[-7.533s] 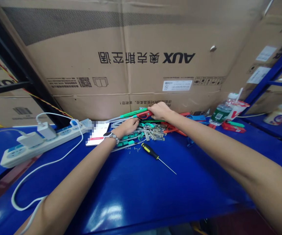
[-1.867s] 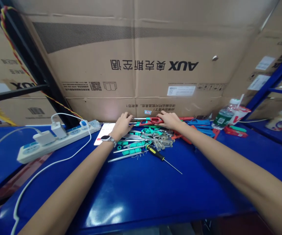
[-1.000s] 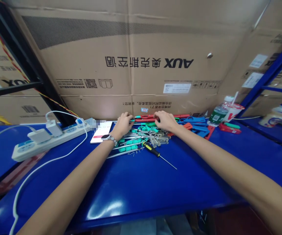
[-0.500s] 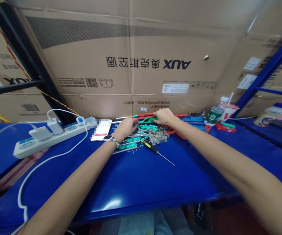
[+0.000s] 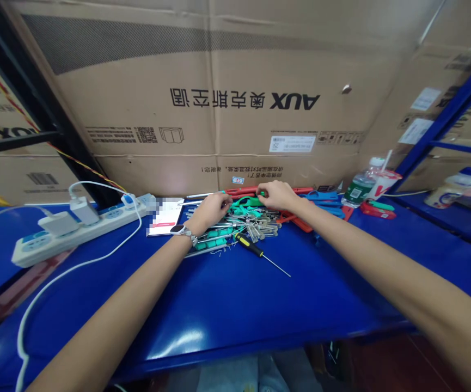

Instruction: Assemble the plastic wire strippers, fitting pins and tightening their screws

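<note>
Both my arms reach to the back of the blue table (image 5: 227, 310). My left hand (image 5: 210, 208), with a watch on the wrist, is curled over the left side of a pile of green-handled tools and metal parts (image 5: 239, 226). My right hand (image 5: 276, 196) is closed on a green plastic piece (image 5: 245, 202) on top of that pile. Red tools (image 5: 243, 191) lie just behind the hands against the cardboard box. What the left fingers hold is hidden.
A black-and-yellow screwdriver (image 5: 260, 253) lies in front of the pile. A white power strip (image 5: 72, 226) with chargers and a cable sits left, a white card (image 5: 164, 218) beside it. Blue and red plastic parts (image 5: 327, 197), a bottle (image 5: 361, 185) and a cup (image 5: 384, 182) stand right. A large cardboard box (image 5: 235, 98) walls the back.
My hands came off the red tools at the back, which now lie against the box, and moved a little nearer onto the pile, the right hand closing on a green piece.
</note>
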The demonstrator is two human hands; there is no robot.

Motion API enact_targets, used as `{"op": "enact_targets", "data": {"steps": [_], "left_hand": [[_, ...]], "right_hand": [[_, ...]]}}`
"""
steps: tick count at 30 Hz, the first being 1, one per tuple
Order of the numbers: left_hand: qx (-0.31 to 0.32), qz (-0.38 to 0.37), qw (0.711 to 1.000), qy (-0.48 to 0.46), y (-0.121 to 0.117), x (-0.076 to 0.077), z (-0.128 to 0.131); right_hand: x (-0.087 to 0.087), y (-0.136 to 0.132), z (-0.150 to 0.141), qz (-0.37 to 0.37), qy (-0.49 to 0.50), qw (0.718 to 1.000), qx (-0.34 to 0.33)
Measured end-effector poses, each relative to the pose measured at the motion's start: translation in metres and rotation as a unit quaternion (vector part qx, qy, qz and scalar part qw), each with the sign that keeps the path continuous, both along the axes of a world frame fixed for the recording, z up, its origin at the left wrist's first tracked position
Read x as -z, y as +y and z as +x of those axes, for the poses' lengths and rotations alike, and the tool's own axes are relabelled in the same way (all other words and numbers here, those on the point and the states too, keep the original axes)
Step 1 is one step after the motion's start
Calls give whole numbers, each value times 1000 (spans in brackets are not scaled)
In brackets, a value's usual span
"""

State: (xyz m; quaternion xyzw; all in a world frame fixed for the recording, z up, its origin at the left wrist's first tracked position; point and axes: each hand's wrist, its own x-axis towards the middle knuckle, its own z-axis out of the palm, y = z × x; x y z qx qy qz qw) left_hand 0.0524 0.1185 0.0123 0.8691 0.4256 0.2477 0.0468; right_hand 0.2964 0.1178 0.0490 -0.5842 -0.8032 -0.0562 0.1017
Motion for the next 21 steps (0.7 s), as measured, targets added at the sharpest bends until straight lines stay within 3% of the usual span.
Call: {"op": "enact_targets", "data": {"steps": [7,10,14,21], "left_hand": [[32,42,999,-12,-52,7,-34],[53,54,996,-41,-72,13,-46],[86,14,994,-70,-88,19,-54],[120,18,990,-78,-95,18,-39]], "right_hand": [[24,-58,-31,17,180,983,-30],[38,-79,-44,27,213,974,-76],[49,-93,-52,49,209,970,-110],[52,-105,-23,72,265,961,-35]]}}
